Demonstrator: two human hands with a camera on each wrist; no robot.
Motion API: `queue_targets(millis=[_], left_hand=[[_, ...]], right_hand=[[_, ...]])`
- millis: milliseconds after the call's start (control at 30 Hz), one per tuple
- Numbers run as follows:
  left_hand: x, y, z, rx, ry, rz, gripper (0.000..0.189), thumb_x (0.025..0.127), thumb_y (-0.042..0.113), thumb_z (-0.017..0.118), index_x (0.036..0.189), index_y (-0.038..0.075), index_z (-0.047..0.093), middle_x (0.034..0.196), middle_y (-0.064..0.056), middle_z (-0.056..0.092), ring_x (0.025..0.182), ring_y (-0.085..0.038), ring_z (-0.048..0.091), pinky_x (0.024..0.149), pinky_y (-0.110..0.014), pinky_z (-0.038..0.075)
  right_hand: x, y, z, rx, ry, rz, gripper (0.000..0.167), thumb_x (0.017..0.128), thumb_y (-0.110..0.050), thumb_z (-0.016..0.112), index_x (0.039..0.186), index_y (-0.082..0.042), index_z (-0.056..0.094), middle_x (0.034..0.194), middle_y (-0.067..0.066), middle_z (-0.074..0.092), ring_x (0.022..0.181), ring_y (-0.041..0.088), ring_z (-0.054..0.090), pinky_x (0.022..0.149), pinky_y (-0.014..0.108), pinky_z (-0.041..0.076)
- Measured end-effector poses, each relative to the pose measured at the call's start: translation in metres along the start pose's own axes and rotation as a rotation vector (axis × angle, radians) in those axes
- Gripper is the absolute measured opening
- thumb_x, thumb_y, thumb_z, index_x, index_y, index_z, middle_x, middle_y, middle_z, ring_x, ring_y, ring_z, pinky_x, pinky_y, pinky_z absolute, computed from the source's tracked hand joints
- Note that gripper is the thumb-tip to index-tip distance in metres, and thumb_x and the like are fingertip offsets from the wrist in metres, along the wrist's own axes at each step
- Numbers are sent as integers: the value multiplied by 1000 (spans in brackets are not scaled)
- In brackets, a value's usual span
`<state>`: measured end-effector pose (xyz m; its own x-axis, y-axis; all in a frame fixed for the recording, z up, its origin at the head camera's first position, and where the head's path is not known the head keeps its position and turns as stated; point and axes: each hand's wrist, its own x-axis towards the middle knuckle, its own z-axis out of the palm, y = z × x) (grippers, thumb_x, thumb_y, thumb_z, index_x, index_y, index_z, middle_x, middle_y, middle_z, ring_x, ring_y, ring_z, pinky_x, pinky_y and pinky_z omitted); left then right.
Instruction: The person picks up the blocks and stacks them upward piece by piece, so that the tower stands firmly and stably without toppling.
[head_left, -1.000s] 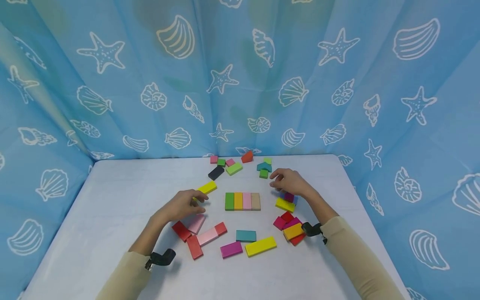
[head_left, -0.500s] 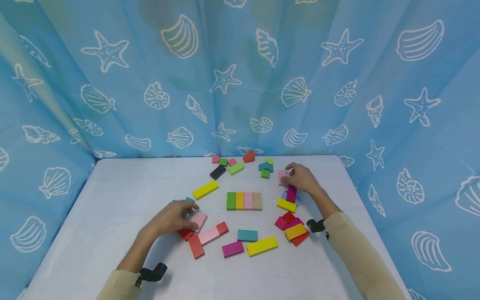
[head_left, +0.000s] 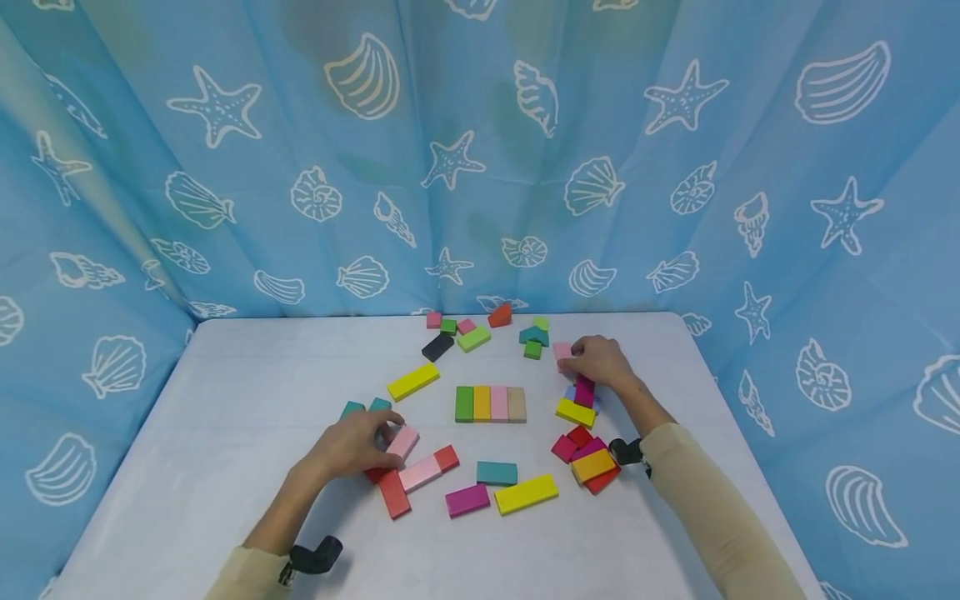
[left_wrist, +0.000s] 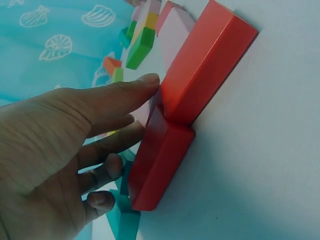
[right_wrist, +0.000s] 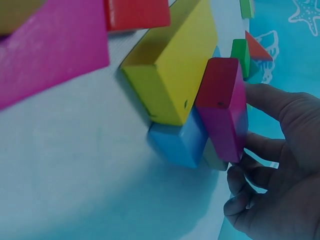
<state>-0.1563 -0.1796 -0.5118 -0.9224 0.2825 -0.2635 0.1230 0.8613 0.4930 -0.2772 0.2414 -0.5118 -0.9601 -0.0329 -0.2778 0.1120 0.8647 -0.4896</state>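
Note:
My left hand (head_left: pixel 348 446) pinches a pale pink block (head_left: pixel 403 442) between thumb and fingers, left of the table's middle. In the left wrist view, two red blocks (left_wrist: pixel 162 160) lie just beyond the thumb, and the pink block is mostly hidden. My right hand (head_left: pixel 600 362) pinches another pale pink block (head_left: pixel 562 353) at the right; in the right wrist view that block is hidden. Just below this hand, a magenta block (right_wrist: pixel 225 110) leans on a blue block (right_wrist: pixel 180 142) and a yellow block (right_wrist: pixel 175 65).
A row of green, orange, pink and tan blocks (head_left: pixel 482 404) lies in the middle of the white table (head_left: pixel 247 367). Loose blocks surround it: a yellow one (head_left: pixel 414 382), a black one (head_left: pixel 438 347), teal ones (head_left: pixel 380 405) and a pile (head_left: pixel 592 465) at the right.
My left hand has come down and toward me from near the yellow block onto the pink block. My right hand has shifted slightly right, and its pink block has come into view.

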Motion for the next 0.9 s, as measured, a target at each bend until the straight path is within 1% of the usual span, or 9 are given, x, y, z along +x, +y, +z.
queue_targets(millis=[133,267,367,500,600,667,767,900], left_hand=[[-1,1,2,-8,-1,12,57,72,36,91,123,18,71,91,8,64,82,-12,54,69,-27,52],[-1,2,3,-16,-5,31,50,73,34,91,118,19,74,90,10,64,84,-12,53,72,-28,51],[0,2,3,-24,-4,47,45,73,33,91,114,21,74,89,11,64,84,-11,54,73,-28,52],[0,3,3,-34,-6,70,41,74,32,90,110,24,72,90,12,64,83,-10,56,72,-27,52],[0,4,3,-54,-18,76,42,74,28,90,110,24,70,91,10,63,82,-11,56,69,-25,52],[0,5,4,-58,-28,83,43,74,27,90,112,24,70,92,9,62,81,-11,55,65,-24,52],[0,5,5,-48,-32,101,44,76,27,89,116,22,71,92,8,61,81,-12,53,64,-24,51],[0,5,7,-39,-9,139,37,80,32,86,113,23,74,94,9,62,84,-10,53,67,-24,51]], right_hand=[[-1,-4,-1,17,-22,14,54,89,-34,76,130,-2,61,118,18,58,110,33,47,78,35,55],[-2,-6,-1,5,-34,-15,50,90,-33,75,129,-5,62,117,16,58,115,35,41,78,37,53],[-2,-6,-1,13,-43,-46,46,90,-31,75,128,-8,61,115,14,59,112,33,44,79,36,53],[-5,-8,-1,46,-63,-77,42,90,-26,77,125,-11,59,112,12,61,100,28,54,77,33,54],[-6,-10,-1,63,-72,-99,39,90,-23,77,123,-11,59,111,12,62,93,26,59,77,31,55],[-6,-11,-1,61,-68,-114,38,90,-21,76,123,-11,59,110,12,62,92,26,59,78,31,56],[-7,-11,-1,54,-55,-135,36,92,-21,75,123,-11,60,109,12,62,90,25,59,78,31,56],[-7,-10,-2,62,-36,-160,33,94,-20,72,123,-11,62,109,11,62,91,25,58,76,30,55]])
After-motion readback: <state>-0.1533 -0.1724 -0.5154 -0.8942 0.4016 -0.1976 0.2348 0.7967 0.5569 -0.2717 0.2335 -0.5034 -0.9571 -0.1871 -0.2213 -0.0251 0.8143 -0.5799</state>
